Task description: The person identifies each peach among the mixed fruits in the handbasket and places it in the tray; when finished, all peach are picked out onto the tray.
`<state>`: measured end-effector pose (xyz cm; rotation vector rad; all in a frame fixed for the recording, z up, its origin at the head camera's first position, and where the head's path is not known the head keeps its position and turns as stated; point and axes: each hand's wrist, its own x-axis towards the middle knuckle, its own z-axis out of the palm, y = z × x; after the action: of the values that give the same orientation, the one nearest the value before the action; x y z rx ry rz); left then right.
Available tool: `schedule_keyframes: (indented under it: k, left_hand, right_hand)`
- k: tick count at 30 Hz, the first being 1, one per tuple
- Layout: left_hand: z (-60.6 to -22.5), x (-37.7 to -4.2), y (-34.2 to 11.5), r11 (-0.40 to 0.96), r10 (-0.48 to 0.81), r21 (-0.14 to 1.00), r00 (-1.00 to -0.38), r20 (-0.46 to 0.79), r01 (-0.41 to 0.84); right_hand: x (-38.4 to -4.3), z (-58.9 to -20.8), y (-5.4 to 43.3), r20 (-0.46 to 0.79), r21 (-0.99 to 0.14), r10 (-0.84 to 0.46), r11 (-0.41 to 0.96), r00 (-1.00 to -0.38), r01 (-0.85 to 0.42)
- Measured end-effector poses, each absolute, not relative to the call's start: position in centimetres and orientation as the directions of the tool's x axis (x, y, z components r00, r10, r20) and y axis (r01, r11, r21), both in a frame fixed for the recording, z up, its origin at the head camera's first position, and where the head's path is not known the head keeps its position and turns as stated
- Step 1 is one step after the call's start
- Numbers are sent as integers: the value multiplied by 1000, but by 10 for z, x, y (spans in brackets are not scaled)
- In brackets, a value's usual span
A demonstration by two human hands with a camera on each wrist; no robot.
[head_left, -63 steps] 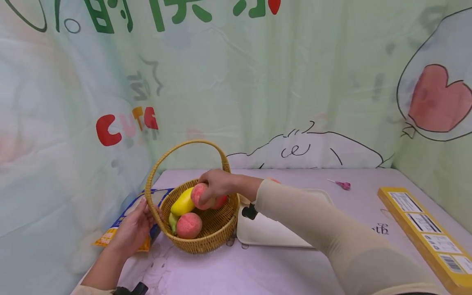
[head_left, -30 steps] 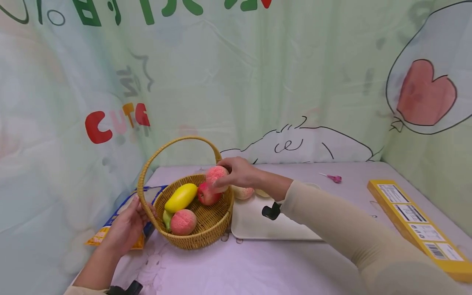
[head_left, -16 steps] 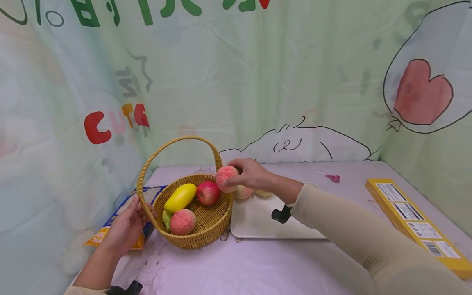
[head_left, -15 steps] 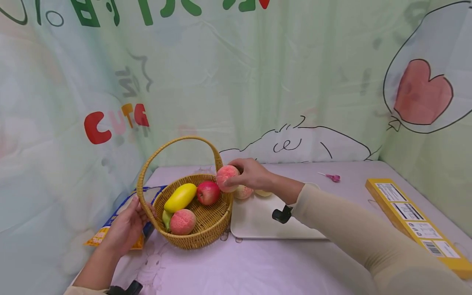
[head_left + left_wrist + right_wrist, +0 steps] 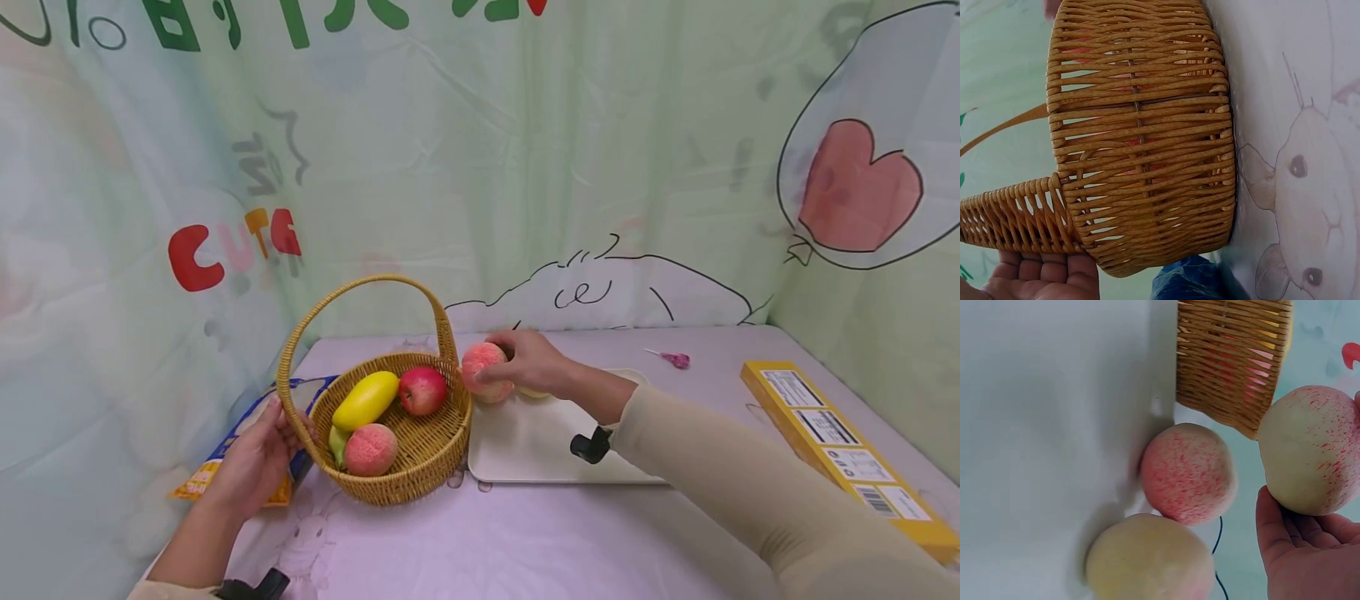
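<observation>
My right hand (image 5: 536, 362) pinches a pink peach (image 5: 482, 363) just right of the wicker basket (image 5: 405, 487), over the left part of a white tray (image 5: 555, 450). My left hand (image 5: 258, 458) grips the left base of the basket's handle (image 5: 292, 358), its fingers passing behind it. Inside the basket lie a yellow mango-like fruit (image 5: 366, 402), a red apple (image 5: 422, 391), a second peach (image 5: 371, 450) and a partly hidden green fruit (image 5: 337, 446). On the tray sit a pink peach (image 5: 1188, 474) and a paler, yellowish one (image 5: 1150, 559), close together.
A blue and orange packet (image 5: 202, 482) lies left of the basket, partly behind my left hand. To the right are a yellow box (image 5: 840, 458) with white labels and a small pink-handled tool (image 5: 678, 360). Printed curtains (image 5: 600, 167) enclose the table's back and sides.
My right hand has lifted the peach out of the basket and carried it right, past the rim, to above the tray. The red apple now shows fully. My left hand keeps its place on the handle.
</observation>
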<state>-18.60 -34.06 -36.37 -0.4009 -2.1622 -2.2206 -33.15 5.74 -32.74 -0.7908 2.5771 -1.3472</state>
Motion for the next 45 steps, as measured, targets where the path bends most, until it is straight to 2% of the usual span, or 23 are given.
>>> schedule_keyframes:
  k: [11, 29, 38, 45]
  left_hand:
    - [-364, -188, -342, -52, 201, 979, -958, 206, 199]
    - [-364, -187, -343, -99, 221, 980, -956, 193, 175]
    - [-363, -187, -343, -105, 225, 976, -952, 208, 189]
    - [-361, -187, -343, -110, 230, 975, -949, 215, 194]
  right_hand:
    - [-328, -354, 71, 67, -769, -490, 529, -869, -358]
    - [-315, -377, 63, 85, -695, -546, 567, -833, -442]
    - [-311, -366, 63, 100, -652, -550, 593, -829, -472]
    - [-308, -350, 61, 134, -678, -536, 564, -833, -472]
